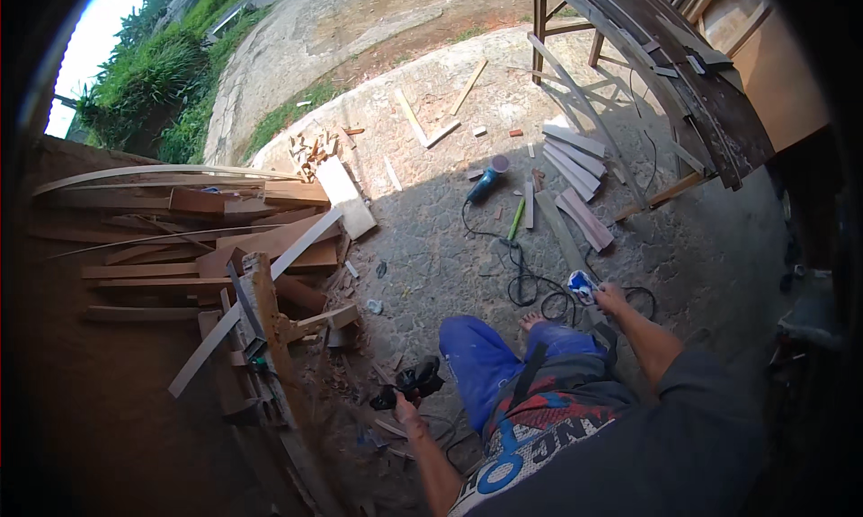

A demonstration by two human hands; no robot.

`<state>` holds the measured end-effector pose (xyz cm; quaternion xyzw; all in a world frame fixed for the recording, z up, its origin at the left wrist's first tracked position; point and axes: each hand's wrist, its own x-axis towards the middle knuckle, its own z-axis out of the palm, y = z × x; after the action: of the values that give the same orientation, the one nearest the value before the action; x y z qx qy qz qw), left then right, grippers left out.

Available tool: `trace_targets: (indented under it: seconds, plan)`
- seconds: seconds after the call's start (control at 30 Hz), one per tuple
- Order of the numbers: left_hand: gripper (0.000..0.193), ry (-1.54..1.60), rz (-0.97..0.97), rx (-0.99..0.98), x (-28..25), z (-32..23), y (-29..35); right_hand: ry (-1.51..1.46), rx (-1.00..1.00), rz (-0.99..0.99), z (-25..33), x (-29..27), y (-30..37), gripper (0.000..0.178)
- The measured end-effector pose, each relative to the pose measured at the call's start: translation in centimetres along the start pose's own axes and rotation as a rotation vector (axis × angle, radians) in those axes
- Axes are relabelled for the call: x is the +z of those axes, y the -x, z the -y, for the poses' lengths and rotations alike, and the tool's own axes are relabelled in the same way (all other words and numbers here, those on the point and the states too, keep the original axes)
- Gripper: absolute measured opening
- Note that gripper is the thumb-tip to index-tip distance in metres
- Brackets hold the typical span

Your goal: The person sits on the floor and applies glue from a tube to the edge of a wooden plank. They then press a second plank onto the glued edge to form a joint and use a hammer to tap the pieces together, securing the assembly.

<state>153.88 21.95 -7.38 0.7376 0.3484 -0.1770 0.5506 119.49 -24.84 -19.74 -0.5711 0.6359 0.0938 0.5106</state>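
Note:
My left hand (407, 408) is closed around a dark black object (420, 378), lumpy in outline and too dark to name. It is beside my left leg, near the workbench. My right hand (611, 299) grips a small blue and white packet (582, 284) off my right knee, above a long wooden strip (561, 234). Farther off, a blue corded power tool with a round disc (483, 188) lies on the concrete floor. Its black cord (521, 279) loops toward my feet. A green stick-like thing (517, 218) lies close to the cord.
Left of me stands a rough wooden workbench (279, 355) beside a pile of boards (162, 270). Several short planks (575, 162) fan out on the floor ahead. A long table of boards (665, 76) is at the far right. Wood scraps (315, 153) lie near the pile.

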Motion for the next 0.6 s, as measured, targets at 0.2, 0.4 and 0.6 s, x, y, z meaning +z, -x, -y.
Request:
trace_targets:
  seconds: [0.2,0.4,0.6]
  plan:
    - [0.043,-0.327,0.244,0.054,7.7,-8.1,-19.0,-0.002,0.038,-0.203,6.1,12.1,-2.9,0.030]
    - [0.038,-0.708,0.678,0.263,19.8,-12.9,-40.6,0.033,0.054,-0.338,11.9,24.9,-10.1,0.030]
    - [0.048,-1.033,0.745,0.349,33.3,-19.3,-43.8,0.057,-0.074,-0.181,15.9,37.2,-19.7,0.026]
